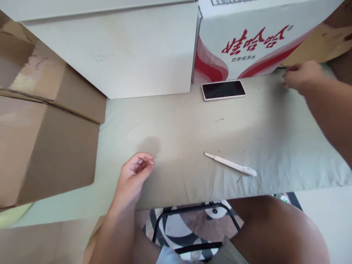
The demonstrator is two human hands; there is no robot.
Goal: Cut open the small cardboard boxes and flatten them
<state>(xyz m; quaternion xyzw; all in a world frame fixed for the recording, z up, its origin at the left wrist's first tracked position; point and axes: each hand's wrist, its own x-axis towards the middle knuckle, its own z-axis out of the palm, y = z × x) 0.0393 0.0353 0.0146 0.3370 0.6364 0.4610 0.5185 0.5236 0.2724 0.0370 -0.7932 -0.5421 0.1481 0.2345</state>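
On the cloth, left hand (136, 172) rests loosely curled, holding nothing; right hand's (302, 76) grip unclear.

Two bare hands on show: left hand (136, 172) at seven o'clock, right hand (301, 77) at two. One phone (223, 90), one white pen (231, 164). Two brown cardboard boxes (41, 146) at nine, one white box (123, 51), one red-printed carton (247, 36) at twelve.

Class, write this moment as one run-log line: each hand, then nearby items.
left hand: loosely curled, resting on cloth | right hand: by printed carton, grip unclear | white pen, phone: untouched
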